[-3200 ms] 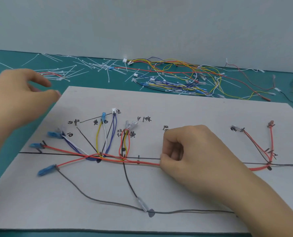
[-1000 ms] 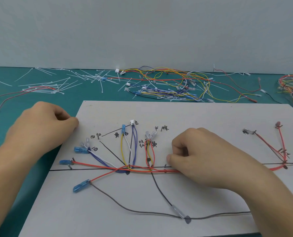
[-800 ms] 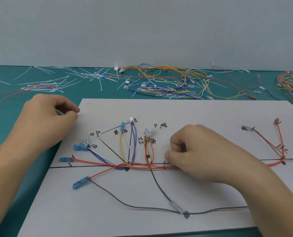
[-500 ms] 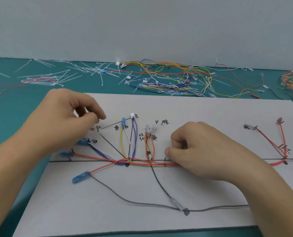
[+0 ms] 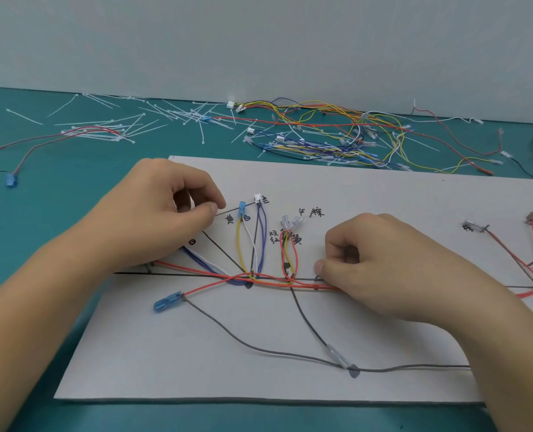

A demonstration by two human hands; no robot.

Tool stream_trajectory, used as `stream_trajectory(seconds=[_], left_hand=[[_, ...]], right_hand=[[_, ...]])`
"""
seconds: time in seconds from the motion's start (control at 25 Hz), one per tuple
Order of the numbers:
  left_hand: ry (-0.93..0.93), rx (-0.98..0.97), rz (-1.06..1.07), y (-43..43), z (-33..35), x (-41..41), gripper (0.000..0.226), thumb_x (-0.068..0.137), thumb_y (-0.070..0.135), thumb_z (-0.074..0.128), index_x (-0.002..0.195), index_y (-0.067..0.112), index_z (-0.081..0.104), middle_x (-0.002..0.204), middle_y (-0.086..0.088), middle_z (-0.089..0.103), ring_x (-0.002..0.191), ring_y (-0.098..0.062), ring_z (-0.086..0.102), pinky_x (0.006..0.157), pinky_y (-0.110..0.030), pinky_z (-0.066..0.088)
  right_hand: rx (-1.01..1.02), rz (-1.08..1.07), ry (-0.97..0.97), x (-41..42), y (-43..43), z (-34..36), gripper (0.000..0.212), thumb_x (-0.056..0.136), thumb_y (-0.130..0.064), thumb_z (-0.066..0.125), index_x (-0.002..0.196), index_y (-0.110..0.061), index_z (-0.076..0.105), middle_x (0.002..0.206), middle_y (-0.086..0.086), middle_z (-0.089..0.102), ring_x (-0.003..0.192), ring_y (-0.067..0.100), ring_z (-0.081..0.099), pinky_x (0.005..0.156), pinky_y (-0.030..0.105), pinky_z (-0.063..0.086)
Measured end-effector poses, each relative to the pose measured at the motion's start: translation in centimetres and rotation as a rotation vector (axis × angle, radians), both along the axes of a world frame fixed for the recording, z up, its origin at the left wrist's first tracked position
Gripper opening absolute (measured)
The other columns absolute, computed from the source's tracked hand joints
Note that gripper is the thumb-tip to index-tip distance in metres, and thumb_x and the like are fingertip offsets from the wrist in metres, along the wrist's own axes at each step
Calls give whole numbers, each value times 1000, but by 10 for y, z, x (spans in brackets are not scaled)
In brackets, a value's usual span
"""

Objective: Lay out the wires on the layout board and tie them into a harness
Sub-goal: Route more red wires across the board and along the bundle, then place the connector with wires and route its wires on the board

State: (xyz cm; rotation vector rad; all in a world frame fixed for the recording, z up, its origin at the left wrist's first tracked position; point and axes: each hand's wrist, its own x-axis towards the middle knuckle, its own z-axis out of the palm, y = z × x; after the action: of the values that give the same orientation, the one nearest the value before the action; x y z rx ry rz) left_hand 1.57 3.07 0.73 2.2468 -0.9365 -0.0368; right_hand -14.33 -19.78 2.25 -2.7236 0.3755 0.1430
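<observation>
Tying step, judged: fingers of your right hand point(image 5: 393, 269) pinch the red wires point(image 5: 302, 285) onto the board point(image 5: 383, 194); fingers of your left hand point(image 5: 147, 226) pressed together, contents unclear; next, tie just beside that pinch.

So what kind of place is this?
Probably a wire-harness assembly bench: a white layout board with hand-drawn routing lines, loose cable ties scattered on the teal mat, and a pile of terminated wires behind it.

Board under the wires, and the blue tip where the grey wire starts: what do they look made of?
The board looks like matte pale cardboard or thin plastic sheet, hard to say which: flat, no shine, marker lines drawn on it. The blue tip looks like translucent glossy plastic: light shows through and it glints.
</observation>
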Motion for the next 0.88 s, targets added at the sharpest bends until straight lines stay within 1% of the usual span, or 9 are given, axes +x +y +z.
stream_trajectory(seconds=[0.16, 0.28, 0.4, 0.52, 0.6, 0.68, 0.72, 0.8, 0.88], left_hand=[[24, -65, 11, -1, -1, 0, 22, 89, 12, 70, 85, 33, 76, 70, 17, 65, 57, -9, 49, 52, -12, 38], [27, -108, 40, -2, -2, 3, 25, 89, 13, 68, 94, 37, 75, 75, 16, 65, 54, -11, 47, 55, -26, 43], [24, -112, 86, -1, -3, 6, 25, 89, 13, 67, 92, 36, 74, 73, 18, 64, 53, -10, 47, 57, -25, 41], [25, -101, 150, -3, -5, 7, 22, 89, 15, 65, 92, 35, 74, 73, 22, 63, 52, -9, 47, 57, -21, 38], [23, -109, 190, -6, -7, 8, 22, 89, 16, 64, 93, 35, 74, 76, 21, 63, 51, -9, 46, 56, -20, 37], [24, -115, 206, -7, -9, 9, 21, 89, 16, 64, 94, 35, 73, 78, 20, 63, 50, -8, 46, 56, -20, 37], [25, -121, 211, -6, -10, 9, 22, 89, 16, 64, 93, 34, 73, 78, 20, 63, 50, -8, 45, 56, -20, 36], [25, -125, 212, -7, -11, 11, 22, 89, 14, 64, 93, 33, 73, 78, 19, 63, 49, -8, 45, 55, -19, 36], [26, -117, 216, -7, -12, 13, 23, 89, 13, 63, 91, 33, 73, 73, 20, 62, 50, -8, 45, 55, -19, 36]], right_hand=[[32, 11, -3, -3, 1, 0, 19, 86, -38, 65, 74, -24, 62, 67, -22, 62, 59, 3, 54, 52, 27, 41], [113, -11, -50, 1, 0, 3, 13, 86, -32, 67, 75, -25, 67, 68, -17, 66, 59, 1, 57, 52, 21, 41], [162, -31, -63, 6, 0, 7, 12, 87, -28, 68, 75, -24, 69, 65, -15, 66, 54, 1, 56, 49, 17, 40], [163, 50, -68, 8, 4, 24, 9, 86, -29, 67, 78, -28, 70, 69, -22, 67, 58, -1, 59, 51, 18, 43], [176, 94, -166, 19, 11, 38, 7, 85, -29, 67, 80, -32, 71, 75, -29, 67, 65, -8, 62, 52, 12, 44], [231, 66, -308, 49, 10, 44, 17, 85, -18, 62, 85, -32, 73, 76, -27, 68, 61, -13, 60, 46, 4, 39], [267, 20, -346, 71, 4, 43, 27, 85, -10, 57, 89, -31, 73, 81, -21, 70, 60, -10, 62, 46, 4, 41], [387, -123, -339, 124, -15, 38, 39, 87, 2, 48, 98, -28, 70, 105, -5, 70, 71, 8, 71, 56, 22, 56], [532, -241, -291, 174, -31, 28, 35, 92, 5, 43, 112, -17, 64, 118, 10, 63, 74, 20, 70, 58, 31, 58]])
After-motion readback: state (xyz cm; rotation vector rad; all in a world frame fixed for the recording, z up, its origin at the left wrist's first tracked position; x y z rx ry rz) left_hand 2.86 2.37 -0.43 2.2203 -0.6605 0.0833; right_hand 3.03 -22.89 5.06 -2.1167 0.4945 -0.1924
